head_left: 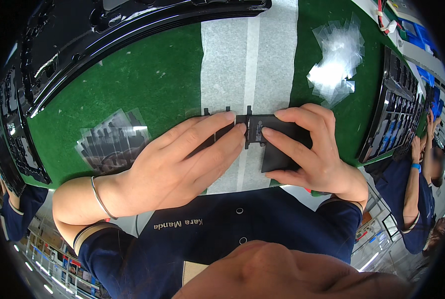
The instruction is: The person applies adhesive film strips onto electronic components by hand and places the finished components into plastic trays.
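Note:
Several flat black rectangular pieces, which look like thin battery packs, lie in a row on the white paper strip (272,60). My left hand (182,159) lies across the left pieces, fingers stretched out and fingertips beside a narrow seam. Between the thumb and fingers of my right hand (317,144) is the rightmost black battery pack (277,157), which has small pale print on its face. Its left edge meets the seam, where short black tabs (249,109) stick out. My left fingers hide much of the other pieces.
On the green mat (162,74) lie a pile of clear films (334,62) and fanned transparent sheets (115,139). Black moulded trays (83,47) stand at the upper left, with another black tray (389,107) at right. Co-workers sit on both sides, one wearing a blue wristband (416,167).

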Demonstrator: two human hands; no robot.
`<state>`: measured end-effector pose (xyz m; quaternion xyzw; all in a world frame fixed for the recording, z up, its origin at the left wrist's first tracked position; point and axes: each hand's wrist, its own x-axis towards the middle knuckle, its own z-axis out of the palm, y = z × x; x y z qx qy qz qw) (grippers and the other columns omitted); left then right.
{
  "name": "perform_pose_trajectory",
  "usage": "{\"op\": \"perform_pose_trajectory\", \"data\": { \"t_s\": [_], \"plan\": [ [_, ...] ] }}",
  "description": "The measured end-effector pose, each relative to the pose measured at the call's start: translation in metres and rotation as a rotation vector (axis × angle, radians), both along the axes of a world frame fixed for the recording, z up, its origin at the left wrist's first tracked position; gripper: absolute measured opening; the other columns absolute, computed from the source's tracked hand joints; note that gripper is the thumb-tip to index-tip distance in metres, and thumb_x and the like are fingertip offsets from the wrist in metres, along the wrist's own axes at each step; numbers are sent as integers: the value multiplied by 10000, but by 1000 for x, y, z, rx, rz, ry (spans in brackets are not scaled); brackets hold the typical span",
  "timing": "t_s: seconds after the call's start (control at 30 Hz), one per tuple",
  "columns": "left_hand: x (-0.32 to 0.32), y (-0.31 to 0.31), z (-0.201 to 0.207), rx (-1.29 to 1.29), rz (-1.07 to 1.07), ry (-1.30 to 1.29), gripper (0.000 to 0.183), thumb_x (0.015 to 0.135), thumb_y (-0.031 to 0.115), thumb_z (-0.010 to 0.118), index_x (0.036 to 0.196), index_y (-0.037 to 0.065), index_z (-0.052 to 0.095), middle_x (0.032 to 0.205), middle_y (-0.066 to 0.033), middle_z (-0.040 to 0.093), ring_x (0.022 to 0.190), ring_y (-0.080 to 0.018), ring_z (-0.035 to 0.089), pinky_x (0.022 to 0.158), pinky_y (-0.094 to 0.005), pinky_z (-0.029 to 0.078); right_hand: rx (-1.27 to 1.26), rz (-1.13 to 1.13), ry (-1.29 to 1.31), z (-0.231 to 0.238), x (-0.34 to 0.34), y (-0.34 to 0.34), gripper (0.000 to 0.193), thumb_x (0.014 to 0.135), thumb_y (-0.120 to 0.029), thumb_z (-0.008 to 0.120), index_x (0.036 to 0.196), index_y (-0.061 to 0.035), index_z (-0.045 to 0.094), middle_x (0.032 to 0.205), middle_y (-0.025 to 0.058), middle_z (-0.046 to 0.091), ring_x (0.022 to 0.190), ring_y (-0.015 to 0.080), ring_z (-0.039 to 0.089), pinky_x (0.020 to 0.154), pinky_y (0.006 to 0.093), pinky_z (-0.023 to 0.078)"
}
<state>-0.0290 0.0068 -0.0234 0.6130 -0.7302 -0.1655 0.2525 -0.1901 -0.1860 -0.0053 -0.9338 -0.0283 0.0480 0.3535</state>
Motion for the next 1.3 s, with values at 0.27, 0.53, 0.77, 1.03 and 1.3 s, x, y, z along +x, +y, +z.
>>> {"op": "perform_pose_trajectory", "data": {
  "t_s": [0.27, 0.53, 0.77, 1.03, 1.3],
  "plan": [
    [-1, 0, 3, -5, -13, -7, 421, 581, 115, 642, 958, -64, 589, 1134, -155, 516, 1072, -344, 479, 785, -386, 491, -46, 51, 44, 5, 0, -3, 587, 533, -240, 742, 1091, -126, 601, 1166, 113, 442, 1023, 306, 410, 855, 417, 324],
    [-34, 19, 18, -322, -94, -163, 118, 639, 69, 603, 742, 20, 573, 891, -107, 573, 830, -240, 561, 682, -315, 486, -15, -158, 23, 19, 2, 15, 723, 534, -88, 768, 1190, -76, 464, 1067, 125, 422, 964, 302, 445, 807, 377, 377],
    [-52, 40, 14, -285, 277, 206, 190, 650, 33, 669, 788, -2, 543, 874, -144, 608, 746, -283, 589, 645, -352, 486, 267, -348, 78, 26, -5, 9, 314, 739, -64, 637, 1024, 15, 533, 862, 92, 576, 738, 168, 545, 668, 267, 432],
    [-83, 30, -9, -534, 534, 1119, 640, 724, -31, 630, 1253, 26, 274, 1219, -187, 456, 1082, -239, 484, 931, -352, 368, 1129, -468, -333, -11, -9, 94, 182, 834, 30, 518, 936, -43, 386, 899, 28, 503, 835, 66, 478, 751, 233, 400],
    [-100, 47, -21, -580, 630, 1293, 602, 770, -42, 585, 1266, 33, 251, 1031, -171, 589, 923, -212, 589, 835, -309, 455, 847, -439, -470, -24, -12, 106, 181, 805, -89, 588, 929, -24, 473, 785, 24, 485, 725, 86, 444, 672, 234, 379]
  ]
}}
